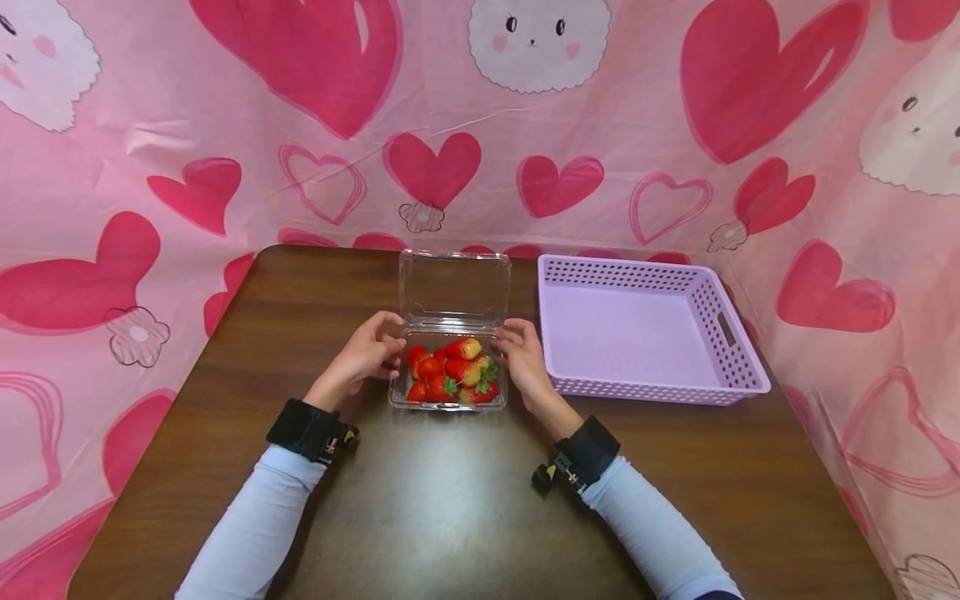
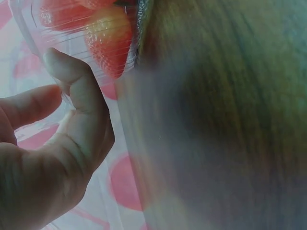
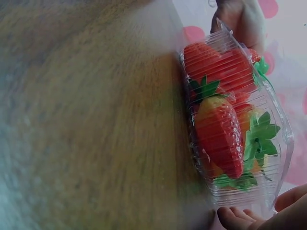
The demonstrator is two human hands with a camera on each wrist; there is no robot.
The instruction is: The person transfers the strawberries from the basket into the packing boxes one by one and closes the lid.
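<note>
A clear plastic clamshell box [image 1: 396, 392] stands on the table with its lid [image 1: 455, 283] raised at the back. Inside lie several red strawberries [image 1: 431, 367], some with green leaves and pale yellowish ends. My left hand [image 1: 363, 350] holds the box's left side; in the left wrist view its thumb and curled fingers [image 2: 91, 96] meet at the rim. On the opposite side, my right hand [image 1: 527, 358] grips the box near its back right corner. Ribbed walls and strawberries [image 3: 218, 136] show in the right wrist view, where the fingertips [image 3: 232, 218] are at the box's end.
A lilac basket [image 1: 652, 390] with perforated sides stands right of the box, close beside my right hand. The brown wooden table [image 1: 420, 517] reaches back to a pink heart-patterned cloth [image 1: 337, 179] hanging behind and at both sides.
</note>
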